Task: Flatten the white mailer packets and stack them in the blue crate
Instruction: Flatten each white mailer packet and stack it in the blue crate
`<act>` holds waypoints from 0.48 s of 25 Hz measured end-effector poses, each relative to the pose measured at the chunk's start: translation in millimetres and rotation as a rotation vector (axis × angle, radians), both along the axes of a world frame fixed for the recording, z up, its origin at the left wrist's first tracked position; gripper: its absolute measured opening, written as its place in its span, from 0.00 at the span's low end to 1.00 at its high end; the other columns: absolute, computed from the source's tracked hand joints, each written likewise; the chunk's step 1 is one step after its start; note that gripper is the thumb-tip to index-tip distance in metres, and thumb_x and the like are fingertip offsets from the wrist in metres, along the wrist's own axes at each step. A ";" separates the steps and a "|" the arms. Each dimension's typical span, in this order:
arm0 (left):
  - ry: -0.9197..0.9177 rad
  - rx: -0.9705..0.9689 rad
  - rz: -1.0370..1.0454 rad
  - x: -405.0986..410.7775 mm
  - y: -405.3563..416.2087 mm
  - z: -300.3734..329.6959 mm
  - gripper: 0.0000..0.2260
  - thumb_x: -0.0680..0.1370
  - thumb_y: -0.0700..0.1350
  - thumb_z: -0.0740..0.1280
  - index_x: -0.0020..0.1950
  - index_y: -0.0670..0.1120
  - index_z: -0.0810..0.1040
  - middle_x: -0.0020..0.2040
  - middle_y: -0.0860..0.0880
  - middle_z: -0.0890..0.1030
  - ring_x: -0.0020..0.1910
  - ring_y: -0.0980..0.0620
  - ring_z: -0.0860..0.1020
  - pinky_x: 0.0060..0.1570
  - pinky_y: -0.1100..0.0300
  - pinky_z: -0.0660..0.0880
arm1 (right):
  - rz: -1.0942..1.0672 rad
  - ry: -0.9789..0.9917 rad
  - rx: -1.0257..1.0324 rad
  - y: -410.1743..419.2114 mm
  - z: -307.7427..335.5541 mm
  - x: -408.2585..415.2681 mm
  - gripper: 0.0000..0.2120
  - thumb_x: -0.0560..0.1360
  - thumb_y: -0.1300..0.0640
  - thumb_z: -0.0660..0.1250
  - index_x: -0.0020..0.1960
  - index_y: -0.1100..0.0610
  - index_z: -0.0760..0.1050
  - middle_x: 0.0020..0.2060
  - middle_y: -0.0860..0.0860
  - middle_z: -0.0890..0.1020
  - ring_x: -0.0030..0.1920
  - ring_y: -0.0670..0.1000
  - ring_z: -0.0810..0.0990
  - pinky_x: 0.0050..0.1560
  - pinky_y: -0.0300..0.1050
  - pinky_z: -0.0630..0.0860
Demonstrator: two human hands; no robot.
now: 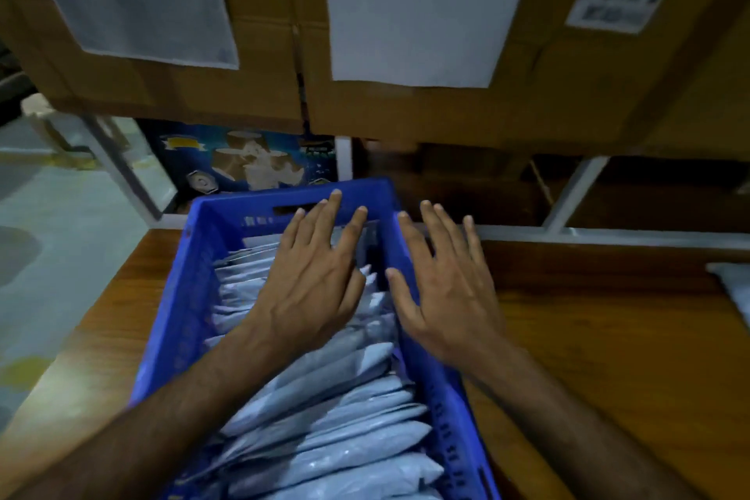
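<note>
Reaching forward with both arms, the person has the left hand point(312, 280) spread flat, palm down, over the white mailer packets point(337, 418) inside the blue crate point(195, 288). Its fingers are straight and slightly fanned, pointing toward 12 o'clock, with the fingertips point(335, 196) close to the crate's far wall; whether the palm actually presses on the packets or floats just above them cannot be told. It holds nothing.

The right hand point(446, 296) is likewise open, fingers straight and apart, held over the crate's right rim at about 3 o'clock from the left hand. Its thumb lies over the inner side of the rim while the other fingers reach past it above the table point(608, 357). It also grips nothing, and contact with the rim is unclear.

The crate sits on the wooden table, running from 6 o'clock up toward 12 o'clock in the middle of the view. The packets fill it in an overlapping row, each leaning on the next, from the near end to beneath the left hand.

At 3 o'clock, by the table's right edge, part of another white packet point(734, 288) shows, well apart from the crate. Beyond the table, at 12 o'clock, stand large cardboard boxes point(568, 101) with white paper sheets point(422, 12) stuck on them, and a printed blue box point(243, 162) sits just behind the crate at 11 o'clock.
</note>
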State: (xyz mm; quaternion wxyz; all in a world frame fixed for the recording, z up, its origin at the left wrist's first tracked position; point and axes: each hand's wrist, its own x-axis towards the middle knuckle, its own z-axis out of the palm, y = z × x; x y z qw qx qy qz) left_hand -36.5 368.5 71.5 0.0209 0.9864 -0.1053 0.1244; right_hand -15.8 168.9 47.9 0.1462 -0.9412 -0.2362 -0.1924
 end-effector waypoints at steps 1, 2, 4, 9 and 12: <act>-0.012 -0.011 -0.036 0.2 -20.2 3.2 0.31 0.80 0.55 0.50 0.82 0.45 0.59 0.81 0.35 0.56 0.79 0.37 0.60 0.78 0.41 0.54 | -0.033 0.011 0.042 -20.8 -0.5 -4.8 0.32 0.83 0.43 0.56 0.82 0.56 0.61 0.81 0.61 0.63 0.82 0.58 0.57 0.82 0.63 0.51; -0.015 -0.015 -0.070 -0.1 -42.0 6.6 0.32 0.80 0.56 0.50 0.82 0.45 0.58 0.81 0.35 0.55 0.79 0.37 0.59 0.78 0.42 0.53 | -0.064 0.027 0.067 -43.3 -2.0 -9.2 0.32 0.83 0.43 0.57 0.83 0.55 0.60 0.81 0.60 0.61 0.83 0.56 0.56 0.82 0.62 0.50; -0.017 -0.029 -0.143 -0.1 -88.1 11.3 0.32 0.80 0.57 0.49 0.83 0.46 0.57 0.82 0.36 0.52 0.80 0.38 0.57 0.79 0.42 0.51 | -0.119 0.051 0.062 -92.6 -7.5 -16.7 0.32 0.84 0.41 0.56 0.84 0.53 0.56 0.83 0.57 0.57 0.84 0.53 0.50 0.83 0.59 0.45; 0.003 -0.032 -0.318 14.7 -218.4 8.0 0.33 0.81 0.59 0.45 0.84 0.49 0.47 0.83 0.38 0.42 0.82 0.41 0.46 0.80 0.43 0.45 | -0.281 0.094 -0.002 -227.3 -38.3 -17.2 0.34 0.84 0.36 0.50 0.85 0.51 0.50 0.84 0.55 0.49 0.84 0.52 0.44 0.82 0.57 0.38; 0.125 0.004 -0.380 36.2 -304.3 -23.8 0.32 0.84 0.59 0.50 0.84 0.51 0.41 0.82 0.41 0.36 0.82 0.44 0.39 0.77 0.49 0.35 | -0.379 0.188 0.020 -314.8 -75.9 -13.2 0.36 0.83 0.34 0.48 0.85 0.50 0.47 0.84 0.56 0.46 0.84 0.54 0.43 0.82 0.58 0.37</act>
